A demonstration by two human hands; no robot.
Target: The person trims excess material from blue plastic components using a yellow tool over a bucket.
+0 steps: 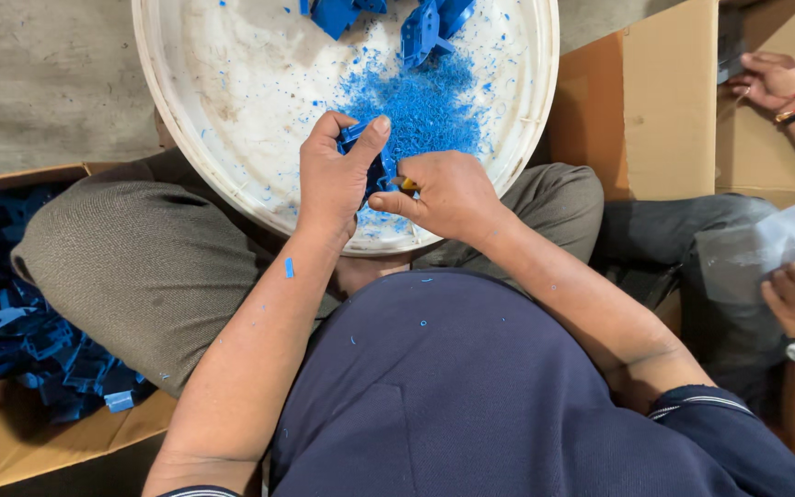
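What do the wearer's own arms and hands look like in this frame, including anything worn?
Both forearms are bare, with no gloves, watch or bands on the left hand or right hand. Dark navy short sleeves with thin pale stripes at the cuffs show near the bottom edge. Small blue plastic shavings cling to the left forearm.

A single head-worn camera looks almost straight down, close in, over the wearer's chest and lap onto the white basin (pixel 167 110) resting on the knees, taking in a cardboard box (pixel 11 451) at the left edge (there is only this view) and a neighbour's arms at the right.
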